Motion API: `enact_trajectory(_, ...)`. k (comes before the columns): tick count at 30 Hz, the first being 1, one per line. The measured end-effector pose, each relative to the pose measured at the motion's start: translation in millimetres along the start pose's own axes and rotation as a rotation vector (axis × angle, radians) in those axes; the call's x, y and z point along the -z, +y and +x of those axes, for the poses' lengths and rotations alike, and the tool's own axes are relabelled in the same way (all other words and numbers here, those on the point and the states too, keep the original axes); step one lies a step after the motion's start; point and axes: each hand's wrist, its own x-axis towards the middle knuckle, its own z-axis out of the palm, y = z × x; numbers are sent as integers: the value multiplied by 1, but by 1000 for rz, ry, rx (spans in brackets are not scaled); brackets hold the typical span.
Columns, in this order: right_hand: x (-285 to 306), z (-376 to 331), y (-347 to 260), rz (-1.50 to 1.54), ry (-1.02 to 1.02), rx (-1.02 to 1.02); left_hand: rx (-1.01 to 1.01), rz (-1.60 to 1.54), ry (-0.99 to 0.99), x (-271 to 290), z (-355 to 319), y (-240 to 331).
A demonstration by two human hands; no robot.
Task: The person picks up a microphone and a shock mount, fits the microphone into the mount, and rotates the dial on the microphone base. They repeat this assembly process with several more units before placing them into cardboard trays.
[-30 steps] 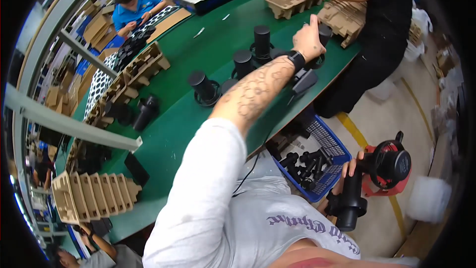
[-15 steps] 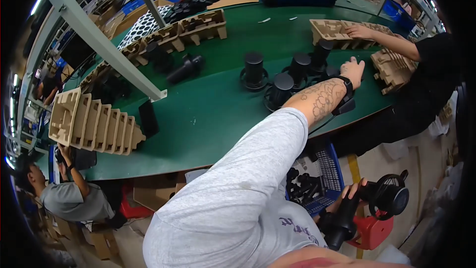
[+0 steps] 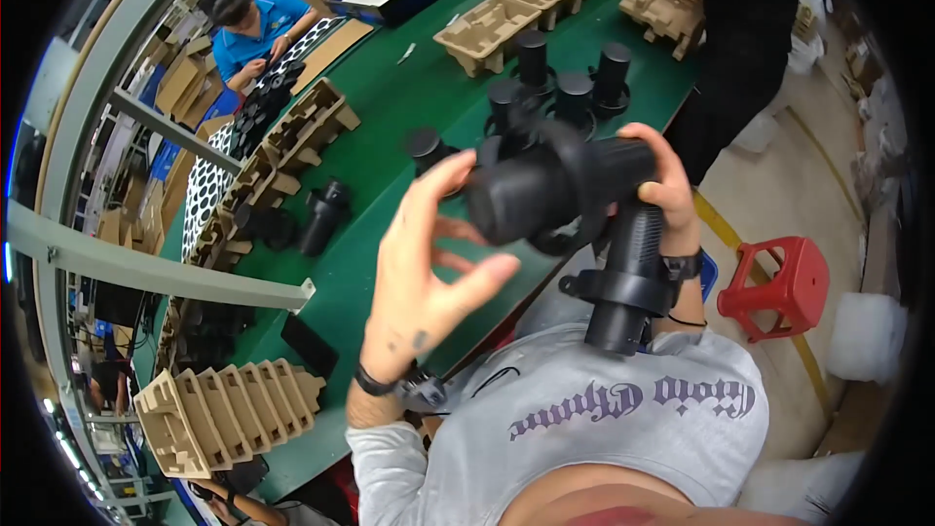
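Note:
In front of my chest, a black flanged cylinder lies sideways in the grip of my right hand, its fingers and thumb closed at one end. Under that hand hangs a second black cylinder with a ribbed upper part and a collar. Whether my right hand also grips this one is hidden. My left hand is beside the free end of the sideways cylinder, fingers spread and thumb apart; its upper fingertips are near or touching that end. Several upright black cylinders stand on the green table beyond.
Stacked brown pulp trays lean at the left, near a slanted metal post. More trays line the table's far side. A person in black works at right, one in blue opposite. A red stool stands right.
My left arm has drawn back from the upright cylinders on the table to my chest. My right hand has come up with the black cylinders. The view has turned.

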Motion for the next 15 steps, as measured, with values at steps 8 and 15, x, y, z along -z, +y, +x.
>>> enact_trajectory(8,-67,43,51,233,-203,-190,-435,261,383,21,-44,-37)
enact_trajectory(15,-72,50,52,383,-209,-257,-509,254,384,25,-31,-33)
